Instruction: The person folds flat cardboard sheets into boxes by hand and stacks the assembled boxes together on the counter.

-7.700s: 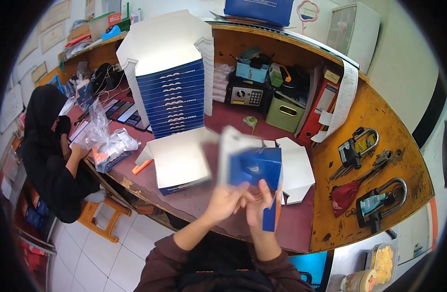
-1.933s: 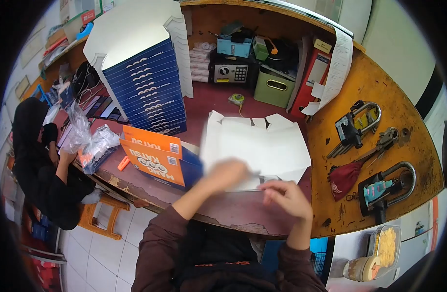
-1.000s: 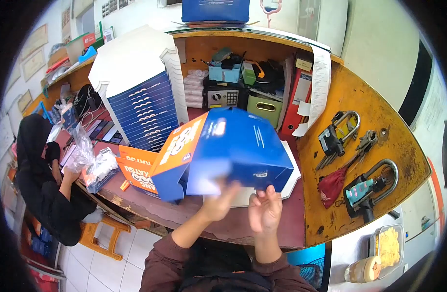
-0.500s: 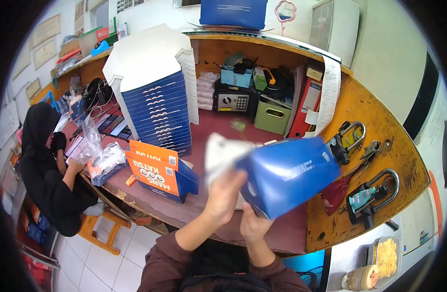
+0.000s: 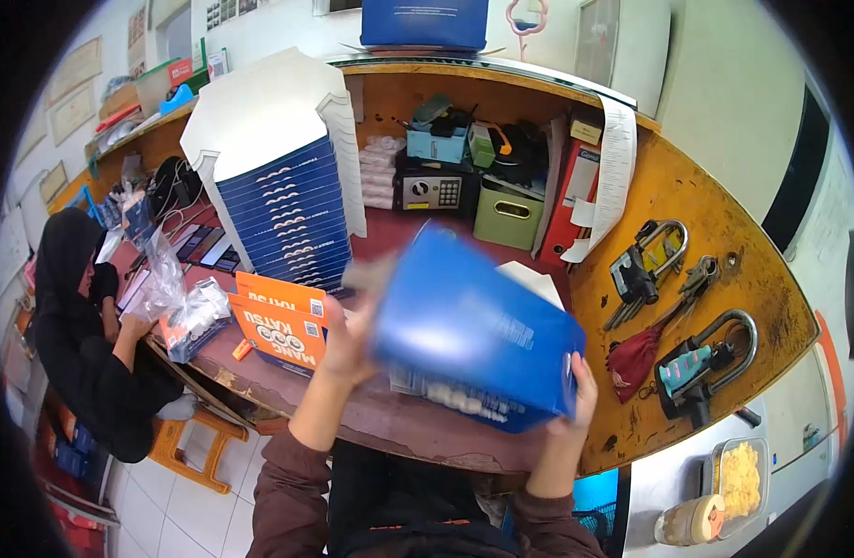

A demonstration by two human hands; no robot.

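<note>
Between my two hands, over the front of the desk, is a blue cardboard food box (image 5: 473,325), tilted and blurred by motion. My left hand (image 5: 348,344) holds its left side, the fingers partly smeared and hidden. At the box's lower right corner, my right hand (image 5: 574,395) grips the edge with the thumb in front. Left of my left hand stand orange and blue folded boxes (image 5: 273,325) with printed lettering. Behind them rises a tall stack of flat blue box blanks (image 5: 287,219) with white inner sides.
On the left, a person in black (image 5: 83,325) sits near a plastic bag (image 5: 171,293) and phones (image 5: 208,246). A safe (image 5: 431,192), green bin (image 5: 508,214) and red binder (image 5: 573,191) line the back. Padlocks (image 5: 696,381) and keys (image 5: 698,274) lie at right, beyond a red pouch (image 5: 636,361).
The blue box has turned and shifted left. My right hand has moved right to its lower corner, while my left hand has moved left to its other side. The view has shifted slightly.
</note>
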